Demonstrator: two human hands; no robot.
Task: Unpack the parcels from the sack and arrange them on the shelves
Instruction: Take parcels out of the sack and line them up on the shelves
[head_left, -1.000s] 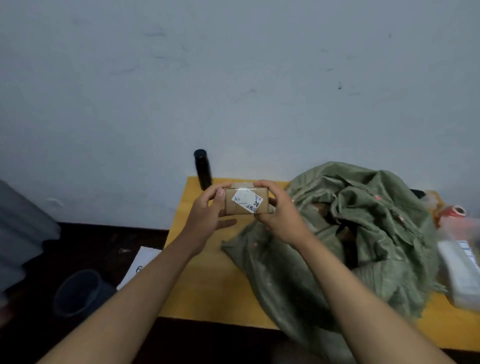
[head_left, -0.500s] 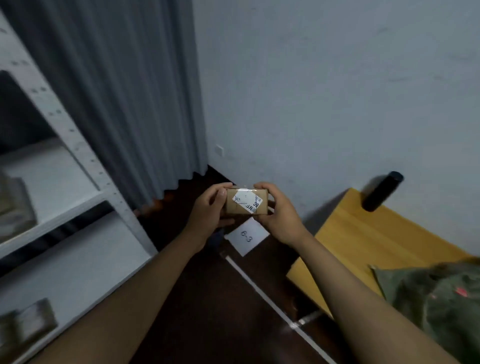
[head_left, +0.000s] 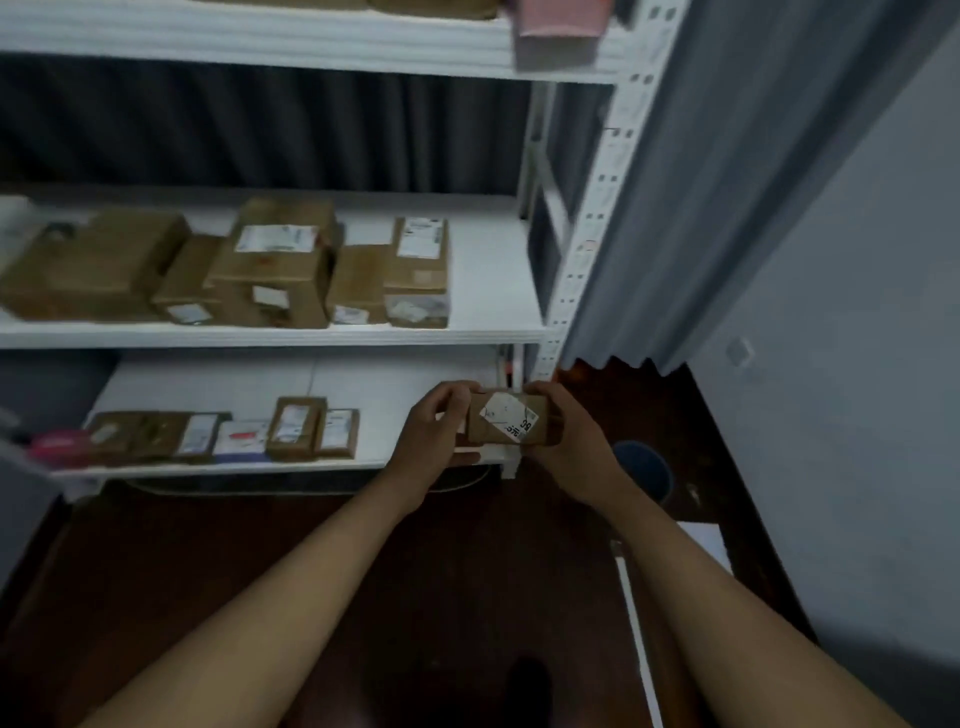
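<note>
A small brown cardboard parcel (head_left: 506, 423) with a white label is held in front of me by both hands. My left hand (head_left: 434, 439) grips its left end and my right hand (head_left: 566, 441) grips its right end. The parcel hangs in front of the right end of the lower white shelf (head_left: 395, 384). That shelf carries a row of small parcels (head_left: 311, 434) at its front left. The middle shelf (head_left: 493, 291) holds several larger brown boxes (head_left: 275, 265). The sack is out of view.
A grey curtain (head_left: 727, 208) hangs right of the shelf upright (head_left: 587, 234). A pink item (head_left: 558, 31) sits on the top shelf. A dark blue bin (head_left: 644, 470) stands on the dark wooden floor, with white paper (head_left: 709, 543) beside it. The wall runs along the right.
The view has swung left from the table and sack to face the shelves. Both hands still hold the same parcel, now in front of the lower shelf.
</note>
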